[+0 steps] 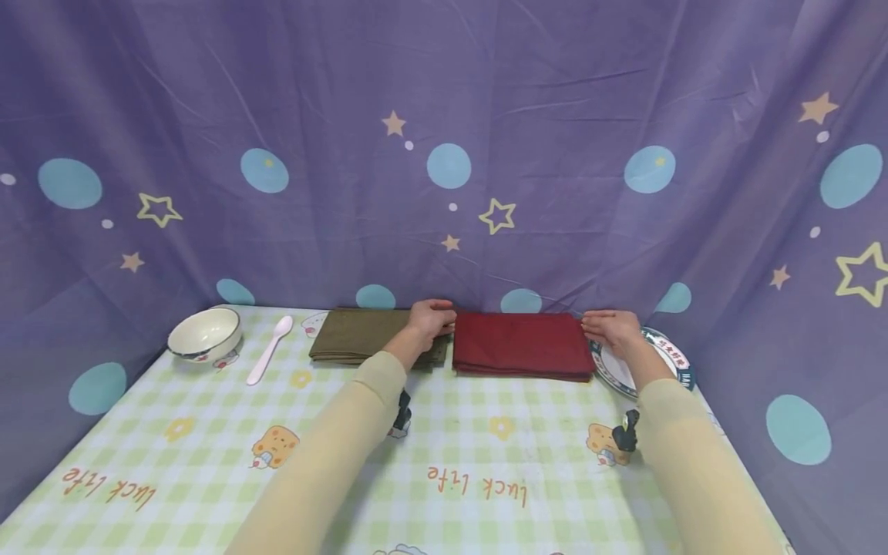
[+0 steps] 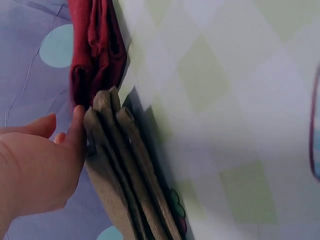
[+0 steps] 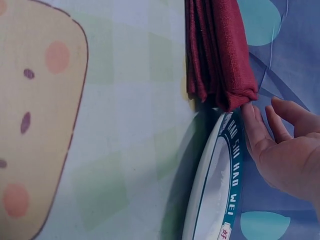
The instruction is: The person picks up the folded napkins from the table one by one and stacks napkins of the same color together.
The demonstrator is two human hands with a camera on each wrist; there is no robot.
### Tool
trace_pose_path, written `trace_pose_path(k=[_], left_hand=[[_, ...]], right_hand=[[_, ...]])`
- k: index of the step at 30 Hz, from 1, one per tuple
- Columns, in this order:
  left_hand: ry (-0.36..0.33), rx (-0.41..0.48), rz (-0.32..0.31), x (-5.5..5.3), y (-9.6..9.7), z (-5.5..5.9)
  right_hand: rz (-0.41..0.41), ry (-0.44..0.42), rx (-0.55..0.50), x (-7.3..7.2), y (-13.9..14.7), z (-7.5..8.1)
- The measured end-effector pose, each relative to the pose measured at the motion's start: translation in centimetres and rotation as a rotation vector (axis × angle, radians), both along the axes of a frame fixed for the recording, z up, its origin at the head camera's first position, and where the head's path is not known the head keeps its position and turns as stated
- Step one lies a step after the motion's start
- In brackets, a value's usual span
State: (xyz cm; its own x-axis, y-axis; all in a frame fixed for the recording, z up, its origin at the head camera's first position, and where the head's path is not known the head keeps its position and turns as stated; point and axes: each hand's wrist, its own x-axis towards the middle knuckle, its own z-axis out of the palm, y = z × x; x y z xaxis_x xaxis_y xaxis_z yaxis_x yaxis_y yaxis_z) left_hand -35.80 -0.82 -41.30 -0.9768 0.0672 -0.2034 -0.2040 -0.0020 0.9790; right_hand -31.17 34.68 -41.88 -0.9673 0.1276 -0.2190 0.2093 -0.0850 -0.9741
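Note:
A folded red cloth (image 1: pixel 522 344) lies at the back of the table, between both hands. My left hand (image 1: pixel 432 321) is at its left end, over the right edge of a folded olive-brown cloth (image 1: pixel 361 336). In the left wrist view, the fingertips of the left hand (image 2: pixel 45 165) meet the gap where the two cloths come together. My right hand (image 1: pixel 612 330) reaches over a plate to the red cloth's right end. The right wrist view shows extended fingers of the right hand (image 3: pixel 285 140) touching the corner of the red cloth (image 3: pixel 225 55).
The white plate with a green lettered rim (image 1: pixel 683 370) stands at the right, partly beneath the right hand. On the left are a cream bowl (image 1: pixel 206 333) and a pink spoon (image 1: pixel 270 351). A purple curtain (image 1: pixel 444 92) hangs behind the checked tablecloth (image 1: pixel 208 455).

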Motion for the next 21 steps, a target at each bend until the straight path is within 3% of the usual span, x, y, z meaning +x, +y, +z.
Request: trace_pose_path(k=[4, 13, 21], left_hand=[[-0.006, 0.036, -0.018, -0.1, -1.0, 0.2], [0.007, 0.097, -0.095, -0.2, -3.2, 0.5], [0.023, 0.11, -0.134, 0.1, -4.3, 0.2]], right_hand=[[-0.03, 0.032, -0.038, 0.1, 0.0, 0.4], [-0.119, 0.144, 0.022, 0.1, -0.6, 0.8], [-0.069, 0.193, 0.03, 0.6, -1.1, 0.7]])
